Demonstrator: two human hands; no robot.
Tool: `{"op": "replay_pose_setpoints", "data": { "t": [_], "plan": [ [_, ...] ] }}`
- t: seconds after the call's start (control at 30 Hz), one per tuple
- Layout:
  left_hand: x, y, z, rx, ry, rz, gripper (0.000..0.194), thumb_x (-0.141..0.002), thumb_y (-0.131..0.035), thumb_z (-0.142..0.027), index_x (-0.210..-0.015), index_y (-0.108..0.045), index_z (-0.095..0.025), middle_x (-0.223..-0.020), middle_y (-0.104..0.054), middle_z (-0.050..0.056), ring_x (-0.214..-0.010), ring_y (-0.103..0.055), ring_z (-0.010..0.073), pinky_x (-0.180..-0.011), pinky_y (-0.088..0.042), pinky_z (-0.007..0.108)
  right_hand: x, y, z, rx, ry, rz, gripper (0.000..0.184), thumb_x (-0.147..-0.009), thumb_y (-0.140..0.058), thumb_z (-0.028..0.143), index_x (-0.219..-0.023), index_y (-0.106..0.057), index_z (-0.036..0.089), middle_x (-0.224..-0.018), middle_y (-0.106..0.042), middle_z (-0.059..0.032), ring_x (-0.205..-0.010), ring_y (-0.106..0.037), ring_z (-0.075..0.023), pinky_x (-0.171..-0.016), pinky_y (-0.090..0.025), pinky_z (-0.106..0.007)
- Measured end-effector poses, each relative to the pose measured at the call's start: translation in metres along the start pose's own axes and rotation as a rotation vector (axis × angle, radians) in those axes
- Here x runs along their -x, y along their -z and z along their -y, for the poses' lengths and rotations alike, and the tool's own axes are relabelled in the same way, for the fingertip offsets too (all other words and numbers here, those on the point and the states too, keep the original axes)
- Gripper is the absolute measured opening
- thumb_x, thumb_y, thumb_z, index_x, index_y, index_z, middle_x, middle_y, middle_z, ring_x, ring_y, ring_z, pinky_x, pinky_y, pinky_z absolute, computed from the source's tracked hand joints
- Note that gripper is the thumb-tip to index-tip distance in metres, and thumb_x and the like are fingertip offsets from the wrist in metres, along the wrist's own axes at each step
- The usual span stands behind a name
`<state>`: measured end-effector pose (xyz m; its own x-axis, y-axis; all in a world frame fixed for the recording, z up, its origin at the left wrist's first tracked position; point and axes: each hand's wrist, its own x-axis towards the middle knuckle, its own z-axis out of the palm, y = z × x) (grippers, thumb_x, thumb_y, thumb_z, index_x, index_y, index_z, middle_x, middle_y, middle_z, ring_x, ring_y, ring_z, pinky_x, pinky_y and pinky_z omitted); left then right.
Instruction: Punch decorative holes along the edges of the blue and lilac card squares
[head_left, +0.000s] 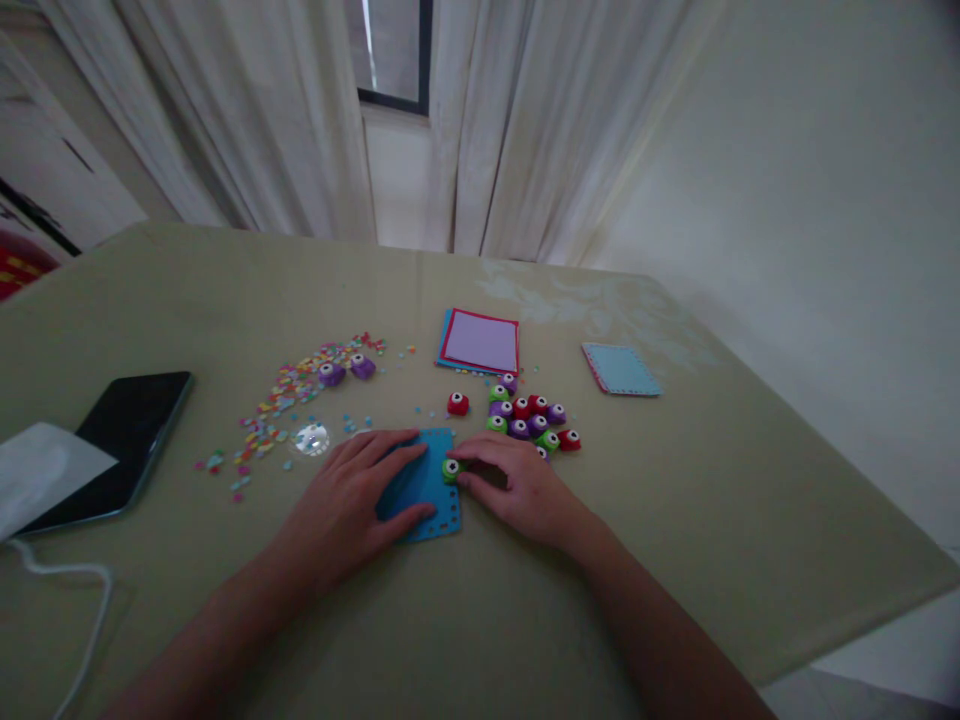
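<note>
A blue square of card or foam sheet [420,503] lies on the table in front of me, with rows of small punched holes along its edges. My left hand [358,495] rests flat on its left part, fingers spread. At the card's right edge, my right hand [521,485] pinches a small green paper punch [451,470] with a star on its top. The punch sits over the card's edge. Just beyond my right hand stand several red, purple and green punches [520,408], and a lone red punch [457,404] is to their left.
Colourful punched bits [289,385] are strewn at left, beside two purple punches [346,370] and a clear round plastic piece [311,439]. Stacked sheets [480,342] lie farther back, and light-blue punched squares [622,370] at right. A dark tablet [135,420], white paper [52,470] and cable [97,590] are far left.
</note>
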<state>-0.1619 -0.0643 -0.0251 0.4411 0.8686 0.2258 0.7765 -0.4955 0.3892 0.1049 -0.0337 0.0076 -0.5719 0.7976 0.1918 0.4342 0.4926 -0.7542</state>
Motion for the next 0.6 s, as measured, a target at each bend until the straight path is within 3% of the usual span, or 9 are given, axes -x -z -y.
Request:
{"op": "replay_pose_setpoints", "data": {
  "t": [0.6],
  "plan": [
    [-0.0012,-0.0005,0.0008,0.005,-0.002,0.010,0.059,-0.098,-0.068,-0.061,-0.147,-0.063,-0.027,-0.153,-0.063,0.008,-0.136,-0.059,0.0337,-0.117,-0.045,0.056,0.0005,-0.0004,-0.0022,-0.009,-0.014,0.007,0.026,-0.099,-0.073,0.021,-0.124,-0.078,0.021,-0.122,-0.079,-0.0098,-0.114,-0.073,-0.0240,-0.103,-0.056,-0.039]
  ]
}}
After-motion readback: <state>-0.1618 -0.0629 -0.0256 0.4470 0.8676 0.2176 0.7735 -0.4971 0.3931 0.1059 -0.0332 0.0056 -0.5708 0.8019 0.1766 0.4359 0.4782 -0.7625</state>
